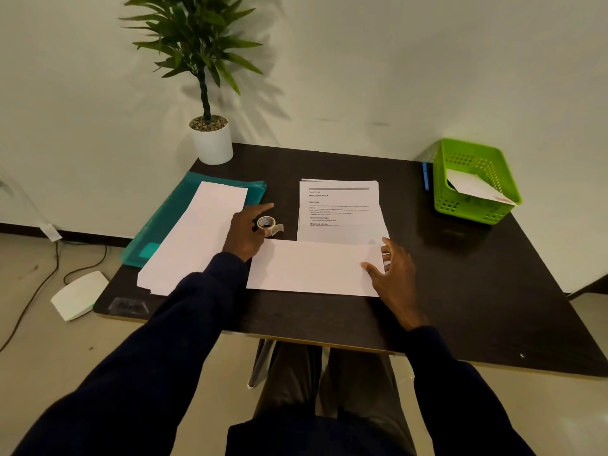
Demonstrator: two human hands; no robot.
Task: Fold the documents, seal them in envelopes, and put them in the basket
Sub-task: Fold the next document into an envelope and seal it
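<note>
Your right hand (393,274) holds the right end of the white envelope (309,268): the thumb lies on top and the fingers (391,250) pass under its right edge, a narrow pinch. The envelope lies flat at frame centre, near the front edge of the dark table (477,284).

Your left hand (245,230) sits just left of centre, index finger straight, the others loosely curled against the tape roll (267,222). Whether it grips the roll or only touches it cannot be told. A short tail of tape hangs off the roll's right side.

The printed documents (339,209) lie in a loose stack directly above the envelope, their lower edge tucked under it.

To the left, a stack of white envelopes (197,235) rests partly on a teal folder (171,222).

The green basket (473,209) stands at the upper right of the table, well apart from both hands. One sealed envelope (473,187) leans inside it. A blue pen (425,176) lies just beside its left wall.

A potted plant (210,139) stands at the table's upper left corner. A white device (79,294) with a cable lies on the floor at far left.
</note>
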